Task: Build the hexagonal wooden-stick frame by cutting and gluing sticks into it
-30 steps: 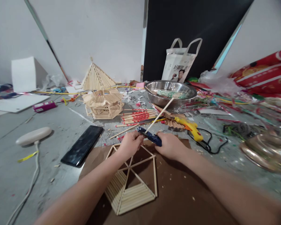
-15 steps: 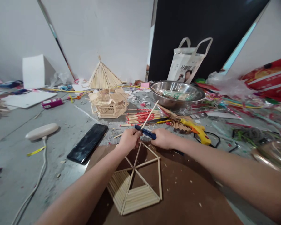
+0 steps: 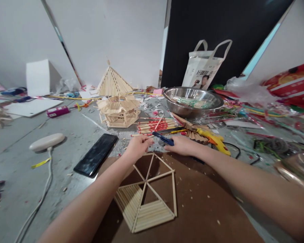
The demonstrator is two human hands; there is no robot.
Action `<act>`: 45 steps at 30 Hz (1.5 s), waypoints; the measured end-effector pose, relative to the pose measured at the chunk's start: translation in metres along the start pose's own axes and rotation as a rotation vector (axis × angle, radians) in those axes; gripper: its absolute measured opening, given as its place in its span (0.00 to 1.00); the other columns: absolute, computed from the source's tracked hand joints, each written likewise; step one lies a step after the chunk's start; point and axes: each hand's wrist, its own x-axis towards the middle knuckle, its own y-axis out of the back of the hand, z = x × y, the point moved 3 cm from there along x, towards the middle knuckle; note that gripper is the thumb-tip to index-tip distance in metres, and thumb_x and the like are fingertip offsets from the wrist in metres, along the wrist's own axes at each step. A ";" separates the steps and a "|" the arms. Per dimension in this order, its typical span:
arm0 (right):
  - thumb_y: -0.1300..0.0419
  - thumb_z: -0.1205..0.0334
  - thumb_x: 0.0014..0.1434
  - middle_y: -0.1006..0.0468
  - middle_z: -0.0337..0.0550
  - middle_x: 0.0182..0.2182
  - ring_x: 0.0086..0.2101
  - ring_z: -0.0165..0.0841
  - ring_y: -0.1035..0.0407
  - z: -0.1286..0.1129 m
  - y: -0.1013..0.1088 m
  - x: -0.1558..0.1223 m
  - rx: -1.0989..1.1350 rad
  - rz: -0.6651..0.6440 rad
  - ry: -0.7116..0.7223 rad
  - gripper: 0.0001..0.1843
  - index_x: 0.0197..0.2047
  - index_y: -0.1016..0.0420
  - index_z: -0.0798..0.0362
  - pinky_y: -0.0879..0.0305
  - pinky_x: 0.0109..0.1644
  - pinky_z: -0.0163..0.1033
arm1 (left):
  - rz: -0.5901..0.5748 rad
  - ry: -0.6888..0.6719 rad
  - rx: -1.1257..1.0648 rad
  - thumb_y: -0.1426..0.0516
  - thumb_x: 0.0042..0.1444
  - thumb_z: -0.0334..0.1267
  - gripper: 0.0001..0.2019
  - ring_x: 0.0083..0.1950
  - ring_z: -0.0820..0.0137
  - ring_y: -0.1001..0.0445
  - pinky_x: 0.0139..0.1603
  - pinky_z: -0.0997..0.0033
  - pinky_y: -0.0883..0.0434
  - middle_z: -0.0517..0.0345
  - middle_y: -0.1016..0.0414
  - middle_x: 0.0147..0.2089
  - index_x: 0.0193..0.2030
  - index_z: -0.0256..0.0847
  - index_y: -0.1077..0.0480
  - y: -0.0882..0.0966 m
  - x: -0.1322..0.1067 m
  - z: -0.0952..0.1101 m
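Observation:
My left hand [image 3: 139, 145] is pinched at the far edge of the brown board, on what seems a short wooden stick mostly hidden by the fingers. Just to its right, my right hand [image 3: 183, 145] is closed around dark blue hand cutters [image 3: 164, 138], their tip pointing left towards my left fingers. A loose piece of stick [image 3: 159, 123] shows beyond the tip. Below my hands lies a flat, spoked frame of wooden sticks [image 3: 160, 173]. Two of its sections are filled with rows of sticks [image 3: 154, 212]; others are open.
Behind are a stick pavilion [image 3: 119, 111], a pointed stick roof [image 3: 114, 82], red-marked sticks [image 3: 152, 125] and a steel bowl [image 3: 192, 108]. A yellow glue gun [image 3: 214, 140] lies right; a phone [image 3: 95, 154] and white corded device [image 3: 47, 141] lie left. The brown board [image 3: 200, 209] has scraps.
The long stick that stood between my hands has parted, and its upper piece is now beyond the cutters. My hands have drawn slightly apart, and the cutters have shifted right.

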 end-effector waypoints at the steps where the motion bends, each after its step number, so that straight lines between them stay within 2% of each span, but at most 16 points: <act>1: 0.51 0.43 0.46 0.27 0.44 0.32 0.33 0.34 0.33 0.002 0.001 -0.001 -0.021 0.025 -0.006 0.23 0.37 0.32 0.52 0.43 0.31 0.33 | -0.047 -0.018 0.007 0.52 0.48 0.44 0.14 0.16 0.80 0.46 0.18 0.80 0.48 0.66 0.42 0.14 0.23 0.35 0.35 0.002 0.000 0.001; 4: 0.54 0.39 0.46 0.29 0.51 0.37 0.38 0.38 0.35 0.007 -0.003 -0.005 -0.091 0.103 -0.049 0.30 0.42 0.35 0.55 0.43 0.36 0.38 | -0.251 -0.031 0.028 0.51 0.47 0.42 0.12 0.16 0.80 0.44 0.17 0.81 0.48 0.64 0.37 0.16 0.24 0.35 0.34 0.004 -0.004 0.004; 6: 0.55 0.39 0.47 0.30 0.55 0.38 0.40 0.41 0.37 0.008 -0.008 -0.008 -0.139 0.154 -0.083 0.33 0.44 0.37 0.59 0.44 0.40 0.41 | -0.385 -0.017 0.017 0.50 0.45 0.39 0.09 0.17 0.79 0.42 0.18 0.81 0.47 0.63 0.33 0.18 0.29 0.36 0.33 0.004 -0.008 0.006; 9: 0.57 0.41 0.49 0.34 0.59 0.43 0.44 0.43 0.41 0.006 -0.012 -0.012 -0.192 0.227 -0.117 0.33 0.46 0.40 0.61 0.49 0.44 0.46 | -0.492 -0.034 0.004 0.48 0.43 0.36 0.11 0.20 0.78 0.38 0.19 0.81 0.45 0.61 0.29 0.22 0.36 0.38 0.34 0.004 -0.014 0.013; 12: 0.58 0.46 0.52 0.36 0.56 0.46 0.46 0.43 0.44 0.001 -0.008 -0.020 -0.230 0.317 -0.082 0.28 0.46 0.39 0.59 0.53 0.47 0.47 | -0.501 -0.074 0.076 0.48 0.43 0.35 0.07 0.21 0.77 0.37 0.20 0.81 0.45 0.60 0.27 0.23 0.29 0.38 0.32 0.005 -0.016 0.016; 14: 0.57 0.49 0.54 0.32 0.52 0.41 0.44 0.40 0.41 -0.006 -0.004 -0.026 -0.226 0.355 0.007 0.23 0.42 0.35 0.58 0.51 0.46 0.42 | -0.485 -0.123 0.150 0.49 0.42 0.33 0.06 0.21 0.77 0.37 0.21 0.81 0.45 0.61 0.28 0.22 0.25 0.38 0.31 0.005 -0.015 0.018; 16: 0.56 0.50 0.54 0.28 0.47 0.33 0.36 0.35 0.37 -0.016 -0.004 -0.032 -0.180 0.300 0.100 0.19 0.35 0.32 0.54 0.47 0.39 0.38 | -0.460 -0.168 0.231 0.48 0.41 0.33 0.06 0.21 0.77 0.37 0.22 0.81 0.44 0.61 0.29 0.21 0.23 0.38 0.30 0.006 -0.013 0.018; 19: 0.54 0.49 0.51 0.27 0.40 0.26 0.28 0.31 0.35 -0.032 -0.013 -0.038 -0.108 0.125 0.178 0.17 0.28 0.32 0.51 0.48 0.29 0.33 | -0.424 -0.190 0.333 0.47 0.41 0.35 0.07 0.22 0.77 0.38 0.22 0.80 0.44 0.62 0.30 0.20 0.23 0.37 0.29 0.007 -0.012 0.019; 22: 0.51 0.52 0.50 0.27 0.38 0.24 0.26 0.30 0.34 -0.041 -0.022 -0.038 -0.116 0.111 0.166 0.13 0.26 0.33 0.50 0.49 0.27 0.32 | -0.427 -0.187 0.365 0.48 0.42 0.36 0.08 0.21 0.77 0.39 0.22 0.80 0.45 0.62 0.32 0.20 0.25 0.37 0.29 0.007 -0.014 0.022; 28: 0.57 0.57 0.54 0.27 0.44 0.27 0.28 0.34 0.33 -0.032 -0.026 -0.025 -0.174 0.226 -0.016 0.13 0.31 0.34 0.53 0.48 0.27 0.35 | -0.474 -0.196 0.348 0.47 0.42 0.38 0.08 0.21 0.77 0.38 0.21 0.80 0.45 0.62 0.31 0.20 0.25 0.37 0.29 0.004 -0.017 0.022; 31: 0.58 0.56 0.55 0.28 0.46 0.30 0.29 0.35 0.33 -0.028 -0.024 -0.021 -0.181 0.273 -0.087 0.15 0.34 0.35 0.53 0.47 0.27 0.36 | -0.497 -0.206 0.362 0.47 0.41 0.37 0.08 0.23 0.76 0.35 0.22 0.80 0.43 0.61 0.29 0.21 0.25 0.37 0.28 0.001 -0.018 0.022; 34: 0.59 0.53 0.55 0.29 0.45 0.35 0.31 0.35 0.33 -0.025 -0.018 -0.025 -0.175 0.314 -0.113 0.16 0.37 0.36 0.52 0.46 0.28 0.36 | -0.577 -0.252 0.415 0.48 0.42 0.37 0.09 0.25 0.76 0.34 0.25 0.80 0.42 0.60 0.27 0.25 0.28 0.38 0.28 -0.005 -0.021 0.023; 36: 0.59 0.53 0.55 0.29 0.42 0.35 0.33 0.33 0.33 -0.023 -0.013 -0.033 -0.148 0.336 -0.082 0.15 0.36 0.36 0.50 0.46 0.28 0.35 | -0.625 -0.277 0.458 0.48 0.43 0.39 0.11 0.26 0.76 0.33 0.26 0.79 0.42 0.60 0.26 0.26 0.29 0.39 0.27 -0.010 -0.024 0.024; 39: 0.57 0.55 0.55 0.28 0.38 0.31 0.31 0.30 0.34 -0.019 -0.013 -0.049 -0.060 0.343 0.025 0.12 0.33 0.36 0.50 0.47 0.28 0.33 | -0.649 -0.292 0.519 0.48 0.43 0.40 0.11 0.25 0.76 0.34 0.25 0.79 0.42 0.60 0.26 0.26 0.29 0.40 0.27 -0.016 -0.027 0.024; 45: 0.56 0.58 0.55 0.28 0.38 0.30 0.31 0.29 0.34 -0.016 -0.032 -0.066 0.010 0.307 0.135 0.12 0.31 0.35 0.51 0.47 0.28 0.32 | -0.658 -0.264 0.584 0.47 0.42 0.41 0.11 0.24 0.76 0.34 0.25 0.79 0.43 0.59 0.26 0.25 0.28 0.41 0.26 -0.022 -0.030 0.022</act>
